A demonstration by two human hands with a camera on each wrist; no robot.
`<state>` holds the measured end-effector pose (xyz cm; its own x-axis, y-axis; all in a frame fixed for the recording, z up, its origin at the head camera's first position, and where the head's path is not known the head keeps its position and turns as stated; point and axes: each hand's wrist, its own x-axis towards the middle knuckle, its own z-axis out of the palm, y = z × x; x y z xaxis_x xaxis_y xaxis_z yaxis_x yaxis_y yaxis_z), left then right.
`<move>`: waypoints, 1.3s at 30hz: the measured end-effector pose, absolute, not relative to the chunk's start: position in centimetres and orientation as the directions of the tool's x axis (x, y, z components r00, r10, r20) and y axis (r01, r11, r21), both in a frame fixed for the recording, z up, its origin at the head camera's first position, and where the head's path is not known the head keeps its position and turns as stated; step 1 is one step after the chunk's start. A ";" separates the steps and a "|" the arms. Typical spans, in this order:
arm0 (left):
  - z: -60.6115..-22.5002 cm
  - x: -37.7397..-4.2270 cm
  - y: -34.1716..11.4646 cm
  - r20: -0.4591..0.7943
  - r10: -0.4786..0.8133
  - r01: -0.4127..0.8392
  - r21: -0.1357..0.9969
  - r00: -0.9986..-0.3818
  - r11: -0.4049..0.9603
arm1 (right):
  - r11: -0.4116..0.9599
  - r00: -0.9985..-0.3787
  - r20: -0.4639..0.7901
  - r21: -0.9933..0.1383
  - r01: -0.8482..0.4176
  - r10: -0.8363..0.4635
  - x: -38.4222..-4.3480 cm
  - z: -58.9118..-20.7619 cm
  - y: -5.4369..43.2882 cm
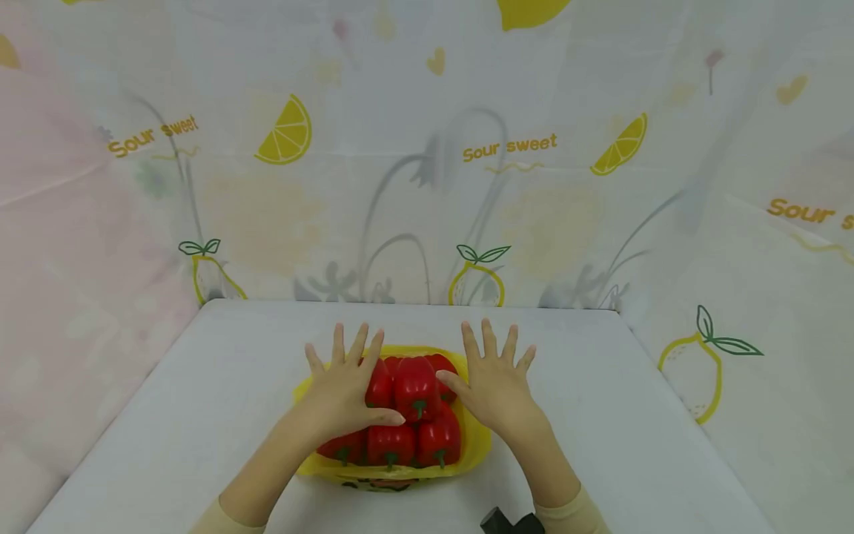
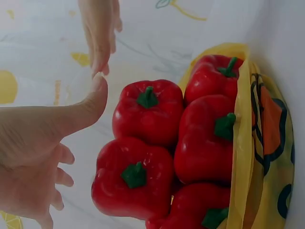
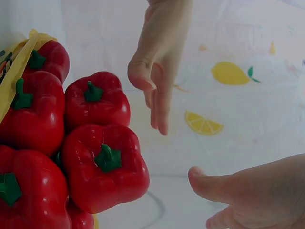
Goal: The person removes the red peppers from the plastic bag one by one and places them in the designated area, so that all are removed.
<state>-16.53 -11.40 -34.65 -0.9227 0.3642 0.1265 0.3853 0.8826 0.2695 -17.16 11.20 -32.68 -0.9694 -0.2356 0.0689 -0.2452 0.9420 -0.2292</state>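
Several red bell peppers (image 1: 416, 382) with green stems are piled in a yellow plastic bag (image 1: 477, 439) on the white table. Over the pile's left side, my left hand (image 1: 336, 393) is held with fingers spread and thumb pointing inward. My right hand (image 1: 499, 387) hovers over the right side, fingers likewise fanned out. Both hands hold nothing. In the left wrist view, a gap parts the left hand (image 2: 35, 143) from the nearest pepper (image 2: 133, 176). The right wrist view shows the right hand (image 3: 257, 193) apart from the peppers (image 3: 105, 167) too. Lower peppers are partly hidden by the bag.
The white table (image 1: 600, 415) stretches out around the bag. Behind it hangs a pale curtain (image 1: 400, 200) printed with lemons and lettering. A small black object (image 1: 512, 522) shows at the bottom edge, by the right forearm.
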 end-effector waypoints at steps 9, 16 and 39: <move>-34.9 -15.3 -13.5 0.138 0.404 0.426 0.320 -0.904 0.846 | 0.942 -0.968 0.066 -0.224 -0.250 -0.242 -16.9 -32.7 11.2; -35.4 -15.0 -14.6 0.141 0.390 0.415 0.324 -0.910 0.850 | 0.940 -0.966 0.072 -0.225 -0.257 -0.247 -16.8 -32.7 11.2; -39.0 -13.7 -18.8 0.135 0.322 0.349 0.365 -0.937 0.863 | 0.929 -0.961 0.088 -0.245 -0.276 -0.262 -16.4 -33.7 11.9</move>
<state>-13.67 -18.75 -39.05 -0.9372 0.3216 0.1350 0.3488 0.8631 0.3651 -16.38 11.85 -33.73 -0.9611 -0.2619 0.0881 -0.2758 0.9294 -0.2452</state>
